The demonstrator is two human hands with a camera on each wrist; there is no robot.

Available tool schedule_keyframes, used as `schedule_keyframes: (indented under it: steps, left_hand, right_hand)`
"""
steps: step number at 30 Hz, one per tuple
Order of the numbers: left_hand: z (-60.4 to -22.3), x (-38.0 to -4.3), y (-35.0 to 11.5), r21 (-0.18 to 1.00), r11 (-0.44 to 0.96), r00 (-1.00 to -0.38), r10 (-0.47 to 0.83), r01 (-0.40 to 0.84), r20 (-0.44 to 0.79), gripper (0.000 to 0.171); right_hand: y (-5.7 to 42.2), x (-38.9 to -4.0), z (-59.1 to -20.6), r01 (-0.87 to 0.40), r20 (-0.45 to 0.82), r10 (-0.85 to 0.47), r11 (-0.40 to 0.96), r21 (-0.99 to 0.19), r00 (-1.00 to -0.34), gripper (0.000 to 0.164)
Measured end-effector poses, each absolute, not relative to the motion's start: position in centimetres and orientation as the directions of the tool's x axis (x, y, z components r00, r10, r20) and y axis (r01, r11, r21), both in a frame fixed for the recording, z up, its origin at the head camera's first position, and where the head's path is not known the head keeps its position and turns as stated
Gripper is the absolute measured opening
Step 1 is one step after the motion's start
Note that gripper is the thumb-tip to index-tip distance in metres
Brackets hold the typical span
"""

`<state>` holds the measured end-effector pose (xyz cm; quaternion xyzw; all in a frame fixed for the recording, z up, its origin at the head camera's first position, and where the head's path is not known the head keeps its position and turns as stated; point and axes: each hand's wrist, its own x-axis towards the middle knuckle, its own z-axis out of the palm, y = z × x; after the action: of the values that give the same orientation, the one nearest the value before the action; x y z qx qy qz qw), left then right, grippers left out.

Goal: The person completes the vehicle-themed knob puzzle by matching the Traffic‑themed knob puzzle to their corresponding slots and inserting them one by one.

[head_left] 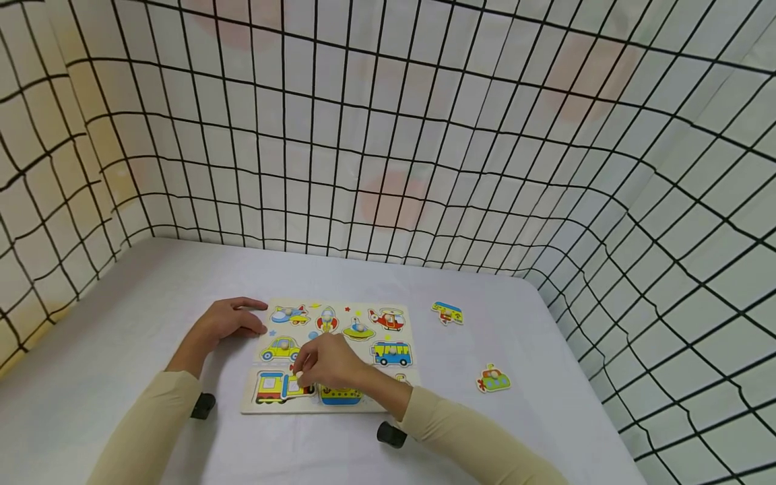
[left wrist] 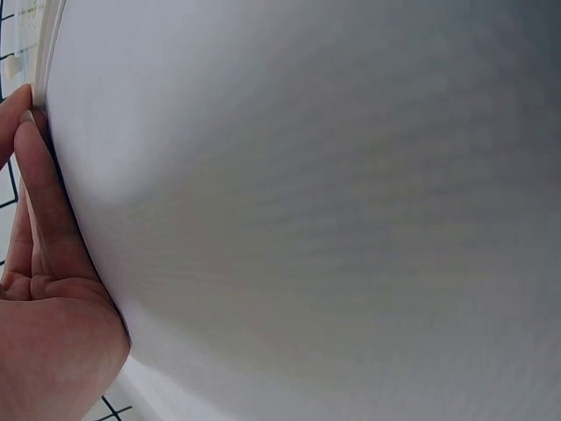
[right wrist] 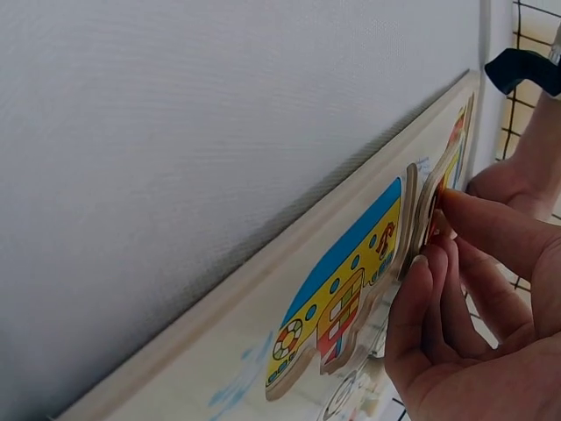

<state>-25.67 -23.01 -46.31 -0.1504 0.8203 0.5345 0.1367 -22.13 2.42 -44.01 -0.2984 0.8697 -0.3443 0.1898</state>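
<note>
A wooden peg puzzle board point(head_left: 248, 397) with vehicle pictures lies on the table. Over its near left part, my right hand point(head_left: 332, 360) pinches a train puzzle piece point(head_left: 292, 386). That train piece point(right wrist: 429, 203) sits slightly tilted at its slot in the right wrist view, partly hidden by the fingers. Beside it is the ship slot point(right wrist: 337, 281), showing its printed picture. My left hand point(head_left: 233, 318) rests on the table with fingertips at the board's left edge; the left wrist view shows its relaxed fingers point(left wrist: 53, 210) beside that edge.
A ship piece point(head_left: 448, 312) and a green submarine piece point(head_left: 494, 379) lie on the table right of the board. Car point(head_left: 281, 348), bus point(head_left: 392, 353) and helicopter point(head_left: 388, 319) pieces sit in the board. Black grid netting point(head_left: 376, 135) borders the table.
</note>
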Motion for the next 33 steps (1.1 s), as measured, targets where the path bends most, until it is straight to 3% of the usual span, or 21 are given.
schedule_keyframes:
  steps: [20, 33]
  left_hand:
    - [-46.39, -25.76, -22.95, 0.839, 0.385, -0.92, -0.091, -0.386, -0.382, 0.064]
    - [-46.46, -25.82, -23.29, 0.834, 0.401, -0.922, -0.088, -0.379, -0.377, 0.064]
  right_hand:
    - [2.28, -22.69, -43.38, -0.328, -0.246, -0.663, 0.616, -0.717, -0.707, 0.015]
    - [1.73, -22.81, -43.67, -0.382, -0.182, -0.706, 0.56, -0.735, -0.684, 0.008]
